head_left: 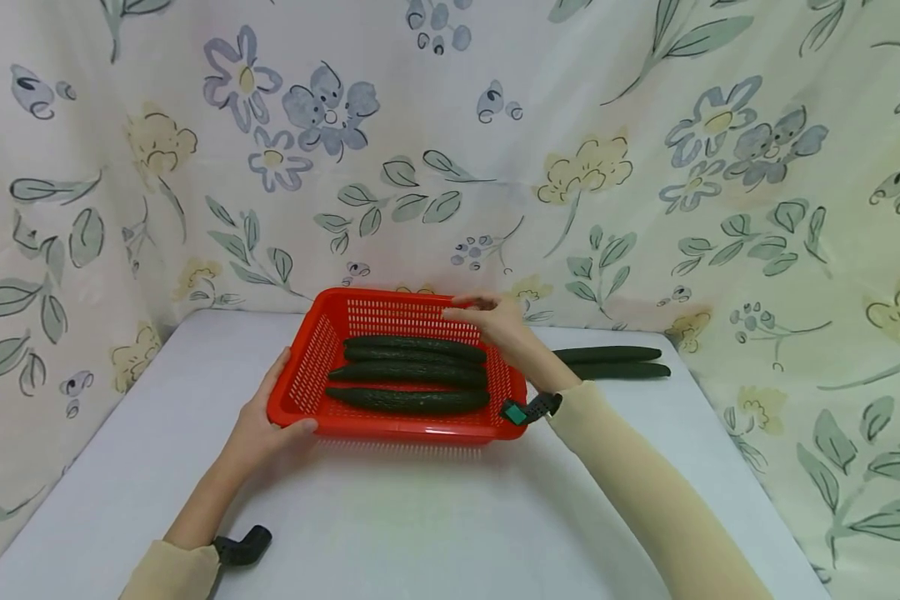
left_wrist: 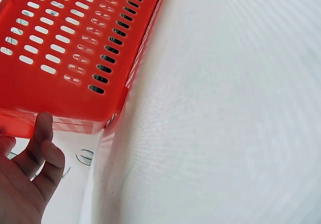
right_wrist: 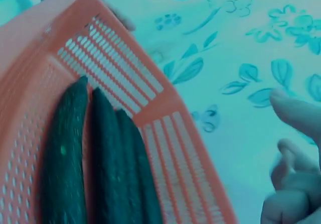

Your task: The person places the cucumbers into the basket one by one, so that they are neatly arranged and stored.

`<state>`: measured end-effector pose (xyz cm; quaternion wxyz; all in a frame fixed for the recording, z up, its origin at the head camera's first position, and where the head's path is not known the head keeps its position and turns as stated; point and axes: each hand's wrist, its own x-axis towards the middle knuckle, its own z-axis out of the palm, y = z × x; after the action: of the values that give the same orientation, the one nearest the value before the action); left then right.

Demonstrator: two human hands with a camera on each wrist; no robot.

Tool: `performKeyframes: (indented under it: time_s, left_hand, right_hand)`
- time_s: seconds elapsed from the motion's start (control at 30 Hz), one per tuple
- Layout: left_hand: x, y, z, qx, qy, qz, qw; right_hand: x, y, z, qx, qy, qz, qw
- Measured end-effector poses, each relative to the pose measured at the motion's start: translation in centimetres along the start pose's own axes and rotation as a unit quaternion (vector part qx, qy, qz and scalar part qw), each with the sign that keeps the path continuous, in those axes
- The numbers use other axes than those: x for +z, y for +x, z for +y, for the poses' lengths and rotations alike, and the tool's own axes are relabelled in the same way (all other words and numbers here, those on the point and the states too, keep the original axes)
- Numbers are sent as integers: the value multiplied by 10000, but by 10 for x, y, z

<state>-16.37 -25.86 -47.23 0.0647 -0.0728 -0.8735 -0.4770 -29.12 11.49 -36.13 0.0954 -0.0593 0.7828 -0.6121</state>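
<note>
A red plastic basket [head_left: 420, 431] with slotted walls stands on the table, holding several long dark green cucumbers [head_left: 408, 373] laid side by side. My left hand [head_left: 255, 429] holds its near left corner, thumb at the front and fingers along the left side; in the left wrist view bent fingertips [left_wrist: 44, 121] meet the red plastic near the rim. Above the far right corner is my right hand [head_left: 498, 323], fingers loosely bent with nothing in them. The right wrist view shows that hand [right_wrist: 296, 184] beside the basket, apart from the cucumbers [right_wrist: 65, 158].
Two more cucumbers [head_left: 618, 370] lie on the white table [head_left: 420, 533] to the right of the basket, partly hidden behind my right forearm. A floral curtain [head_left: 420, 167] hangs behind the table and along its sides. Each wrist wears a black strap [head_left: 243, 546].
</note>
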Motion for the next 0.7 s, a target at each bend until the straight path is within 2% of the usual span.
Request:
performKeyframes:
  time_s: [0.1,0.23,0.53,0.7]
  left_hand:
    - [0,0,1,6,-11,-5,10000]
    - [-1,0,3,18,-33,-16,10000]
    - [0,0,2,9,-82,-44,10000]
    - [0,0,0,38,-65,-33,10000]
  right_hand:
    - [-11,-9,2,-365,-289,-187,9987]
    - [-29,-20,7,-626,-445,-234,9968]
    - [-90,-36,35,-747,298,311,9963]
    - [-123,-46,56,-505,430,831,9943]
